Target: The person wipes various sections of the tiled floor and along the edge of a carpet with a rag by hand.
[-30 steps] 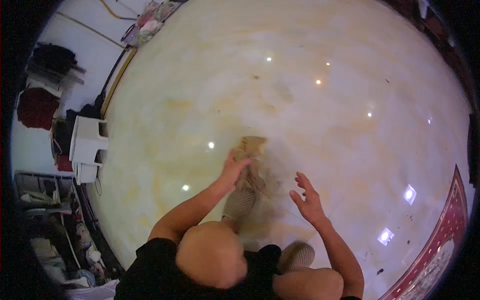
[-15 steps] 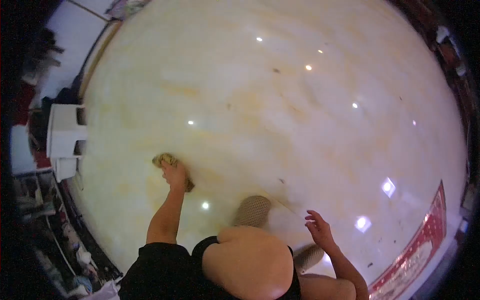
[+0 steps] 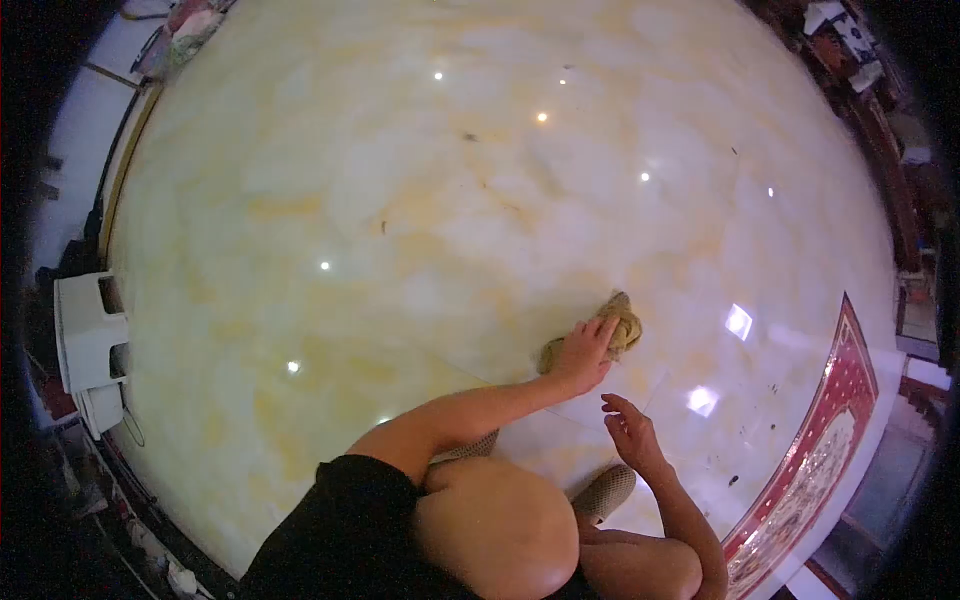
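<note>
A crumpled yellow-brown cloth [image 3: 624, 322] lies bunched on the glossy marbled floor [image 3: 450, 300]. My left hand [image 3: 583, 358] presses down on it, with the fingers over its middle and cloth sticking out on both sides. My left arm stretches across in front of my knee. Lower and a little to the right, my right hand [image 3: 630, 434] hangs in the air with loosely bent, parted fingers and nothing in them. Below it is one of my mesh-patterned shoes [image 3: 606, 492]; the other shoe [image 3: 468, 446] is mostly hidden behind my left arm and knee.
A red patterned rug [image 3: 838, 385] lies at the right. A white plastic stool [image 3: 88, 330] stands at the left edge. Dark furniture [image 3: 880, 170] lines the upper right. Small dark specks [image 3: 734, 479] dot the floor, which reflects several lights.
My left hand has swept the cloth from the left across to the right, in front of my right hand. My view has shifted, and my right hand stays in much the same pose.
</note>
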